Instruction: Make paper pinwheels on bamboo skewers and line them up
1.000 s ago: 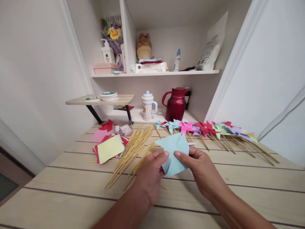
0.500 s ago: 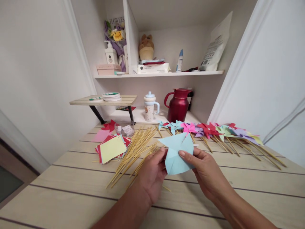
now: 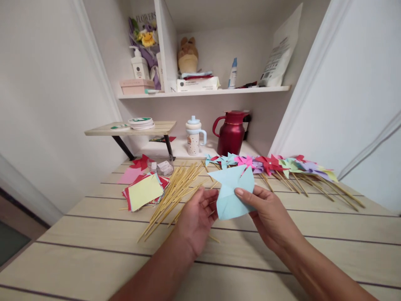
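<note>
Between thumb and fingers, my right hand [image 3: 272,211] grips a light blue paper pinwheel sheet [image 3: 233,202] by its right side. The sheet has slits and creases, and one pointed flap sticks out to the upper left. My left hand [image 3: 197,219] is at the sheet's left edge, palm up, fingers loosely curled and apart; whether a fingertip touches the paper I cannot tell. Left of it lies a loose heap of thin wooden sticks [image 3: 175,188]. Several finished pinwheels on sticks lie in a row behind my right hand, among them a red pinwheel [image 3: 271,164].
A stack of coloured paper squares [image 3: 145,192] lies on the left of the slatted table [image 3: 94,246], beside a small clear box [image 3: 164,168]. A red jug [image 3: 232,133] and a lidded cup [image 3: 193,140] stand at the back. A small raised shelf [image 3: 163,127] holds tape rolls [image 3: 140,123].
My left hand has let go of the blue paper and its fingers have opened beside it. My right hand keeps its grip. The view has shifted slightly.
</note>
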`<state>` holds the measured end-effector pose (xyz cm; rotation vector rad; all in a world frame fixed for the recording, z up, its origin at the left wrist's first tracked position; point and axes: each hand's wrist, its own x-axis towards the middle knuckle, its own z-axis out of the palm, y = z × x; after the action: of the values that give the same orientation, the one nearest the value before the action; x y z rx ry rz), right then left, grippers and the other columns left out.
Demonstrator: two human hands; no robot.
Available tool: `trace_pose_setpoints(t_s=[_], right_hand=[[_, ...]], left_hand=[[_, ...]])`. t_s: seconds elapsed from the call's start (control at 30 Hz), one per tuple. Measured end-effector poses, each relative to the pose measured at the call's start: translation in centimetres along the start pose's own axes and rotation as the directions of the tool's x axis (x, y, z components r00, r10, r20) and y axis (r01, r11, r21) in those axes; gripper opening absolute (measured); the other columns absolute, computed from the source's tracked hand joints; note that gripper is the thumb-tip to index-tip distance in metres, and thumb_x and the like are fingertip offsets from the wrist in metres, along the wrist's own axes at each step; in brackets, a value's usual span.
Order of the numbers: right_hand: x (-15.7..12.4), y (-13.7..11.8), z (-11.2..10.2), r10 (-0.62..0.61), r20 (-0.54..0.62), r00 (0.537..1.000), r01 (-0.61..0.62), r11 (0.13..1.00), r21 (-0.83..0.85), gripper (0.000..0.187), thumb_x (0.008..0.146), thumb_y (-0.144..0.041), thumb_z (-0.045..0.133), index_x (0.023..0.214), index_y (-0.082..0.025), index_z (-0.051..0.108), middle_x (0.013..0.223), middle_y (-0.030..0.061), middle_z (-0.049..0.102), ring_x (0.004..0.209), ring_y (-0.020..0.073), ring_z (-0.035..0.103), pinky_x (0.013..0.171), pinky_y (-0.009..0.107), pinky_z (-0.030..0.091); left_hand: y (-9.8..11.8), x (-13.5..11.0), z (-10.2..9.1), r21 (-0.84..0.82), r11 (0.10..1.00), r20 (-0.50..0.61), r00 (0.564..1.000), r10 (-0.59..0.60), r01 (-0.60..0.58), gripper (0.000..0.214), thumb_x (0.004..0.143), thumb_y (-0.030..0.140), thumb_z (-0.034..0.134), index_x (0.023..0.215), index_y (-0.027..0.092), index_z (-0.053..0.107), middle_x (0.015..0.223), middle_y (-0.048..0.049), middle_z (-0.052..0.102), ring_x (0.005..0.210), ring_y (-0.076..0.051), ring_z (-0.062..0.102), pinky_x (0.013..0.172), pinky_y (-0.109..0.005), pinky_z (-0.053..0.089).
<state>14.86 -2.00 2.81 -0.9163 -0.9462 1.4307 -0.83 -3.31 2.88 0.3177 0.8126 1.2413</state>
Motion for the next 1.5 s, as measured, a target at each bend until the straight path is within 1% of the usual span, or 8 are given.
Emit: trace_pose_setpoints(t_s=[0.17, 0.3, 0.43, 0.63, 0.9, 1.17, 1.37, 1.5], right_hand=[[-0.1, -0.5, 0.1, -0.047, 0.012, 0.999, 0.046, 0.998, 0.043, 0.027, 0.069, -0.032, 0.087, 0.091, -0.019, 0.080, 0.088, 0.0043, 0.080, 0.078, 0.0156, 0.065, 0.073, 0.024, 0.051], [-0.3, -0.6, 0.1, -0.061, 0.011, 0.998, 0.061, 0.998, 0.021, 0.026, 0.068, -0.031, 0.087, 0.090, -0.020, 0.080, 0.088, 0.0036, 0.080, 0.076, 0.0149, 0.065, 0.071, 0.024, 0.051], [-0.6, -0.3, 0.1, -0.061, 0.057, 0.996, 0.063, 0.998, -0.027, 0.024, 0.068, -0.033, 0.087, 0.088, -0.020, 0.080, 0.085, 0.0028, 0.079, 0.074, 0.0147, 0.064, 0.069, 0.025, 0.051], [-0.8, 0.4, 0.1, -0.070, 0.092, 0.993, 0.080, 0.991, -0.104, 0.024, 0.068, -0.035, 0.087, 0.085, -0.020, 0.079, 0.080, 0.0021, 0.076, 0.071, 0.0145, 0.061, 0.067, 0.026, 0.049], [-0.1, 0.8, 0.0, -0.101, 0.039, 0.994, 0.107, 0.971, -0.213, 0.028, 0.070, -0.040, 0.084, 0.088, -0.019, 0.079, 0.083, 0.0037, 0.076, 0.073, 0.0172, 0.060, 0.070, 0.030, 0.049], [0.3, 1.2, -0.3, -0.063, 0.033, 0.997, 0.069, 0.971, -0.230, 0.033, 0.068, -0.042, 0.085, 0.089, -0.018, 0.079, 0.083, 0.0044, 0.076, 0.074, 0.0187, 0.061, 0.070, 0.030, 0.048], [0.7, 1.2, -0.3, -0.006, 0.031, 1.000, 0.010, 0.990, -0.139, 0.035, 0.067, -0.041, 0.085, 0.092, -0.018, 0.079, 0.087, 0.0058, 0.078, 0.079, 0.0200, 0.065, 0.076, 0.031, 0.049], [0.7, 1.3, -0.4, -0.055, 0.016, 0.998, 0.057, 0.972, -0.228, 0.037, 0.066, -0.043, 0.085, 0.090, -0.016, 0.079, 0.083, 0.0057, 0.077, 0.074, 0.0207, 0.063, 0.070, 0.032, 0.049]], left_hand=[[0.2, 0.2, -0.1, 0.007, 1.000, -0.021, 1.000, 0.019, -0.018, 0.034, 0.094, 0.037, 0.054, 0.080, 0.012, 0.073, 0.082, -0.0068, 0.070, 0.073, -0.014, 0.063, 0.070, -0.027, 0.048], [-0.1, 0.2, -0.1, 0.100, 0.993, -0.008, 0.998, 0.059, -0.058, 0.034, 0.091, 0.043, 0.058, 0.090, 0.013, 0.074, 0.098, -0.0097, 0.072, 0.085, -0.017, 0.064, 0.075, -0.029, 0.048], [-0.8, 0.2, -0.3, 0.211, 0.958, 0.125, 0.977, 0.170, -0.194, 0.037, 0.083, 0.049, 0.069, 0.105, 0.018, 0.072, 0.112, -0.0094, 0.071, 0.100, -0.021, 0.063, 0.080, -0.030, 0.047], [-1.0, 0.3, -0.4, 0.286, 0.931, 0.157, 0.969, 0.188, -0.227, 0.035, 0.073, 0.045, 0.078, 0.089, 0.015, 0.071, 0.090, -0.0095, 0.074, 0.082, -0.020, 0.065, 0.069, -0.029, 0.045], [-0.2, 0.4, -0.3, 0.261, 0.939, 0.119, 0.973, 0.199, -0.224, 0.060, 0.076, 0.071, 0.062, 0.086, 0.013, 0.071, 0.092, -0.0125, 0.072, 0.088, -0.023, 0.065, 0.071, -0.030, 0.048], [-0.2, 0.1, -0.4, 0.371, 0.884, 0.209, 0.953, 0.221, -0.286, 0.045, 0.079, 0.050, 0.072, 0.104, 0.013, 0.072, 0.099, -0.0123, 0.074, 0.088, -0.022, 0.066, 0.080, -0.033, 0.049], [-0.3, 0.1, -0.6, 0.346, 0.903, 0.227, 0.956, 0.184, -0.256, 0.062, 0.076, 0.067, 0.067, 0.108, 0.013, 0.072, 0.106, -0.0151, 0.073, 0.096, -0.026, 0.067, 0.085, -0.037, 0.048], [-0.6, 0.0, -0.8, 0.400, 0.884, 0.273, 0.952, 0.136, -0.241, 0.048, 0.074, 0.055, 0.076, 0.097, 0.012, 0.075, 0.090, -0.0123, 0.074, 0.087, -0.025, 0.067, 0.085, -0.038, 0.047]])
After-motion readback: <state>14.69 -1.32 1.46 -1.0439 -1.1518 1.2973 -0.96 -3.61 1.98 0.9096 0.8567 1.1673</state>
